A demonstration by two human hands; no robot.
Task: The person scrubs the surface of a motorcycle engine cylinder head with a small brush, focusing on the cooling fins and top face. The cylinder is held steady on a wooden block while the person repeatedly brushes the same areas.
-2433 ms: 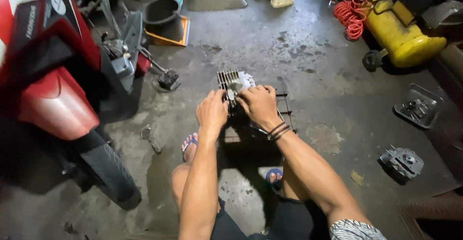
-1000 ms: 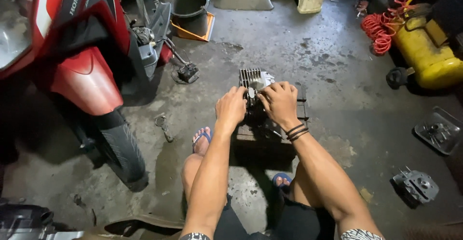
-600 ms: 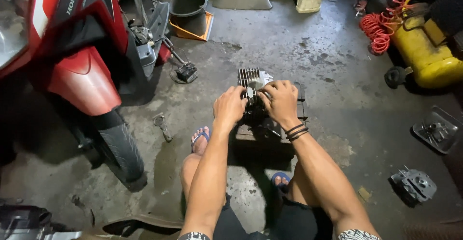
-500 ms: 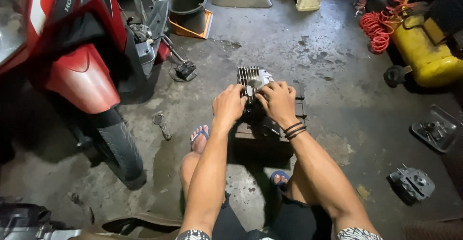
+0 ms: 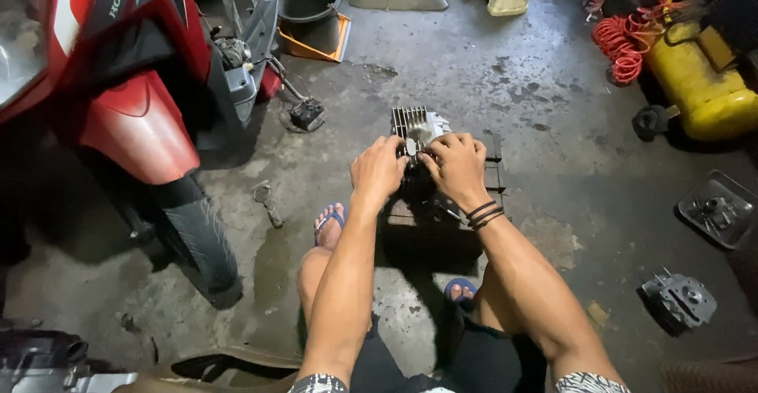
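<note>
Both hands close on a finned metal engine cylinder (image 5: pixel 414 127) at the centre of the frame. The left hand (image 5: pixel 377 171) has its grip wrapped on the cylinder's near left side; the right hand (image 5: pixel 456 167) pinches at its top with fingertips pressed to the metal, black bands on that wrist. The cylinder is grey and dull, with a row of thin parallel fins facing the upper part of the frame and a paler flat face beside them. It sits on a dark low metal stand (image 5: pixel 482 174) on the stained concrete floor (image 5: pixel 474 61). Around it: a red motorbike (image 5: pixel 118 109) at left, a black bucket (image 5: pixel 308 6) at upper centre, a yellow tank (image 5: pixel 707 81) with orange hose (image 5: pixel 616 46) at upper right, and two grey engine parts (image 5: pixel 679 302) at right.
</note>
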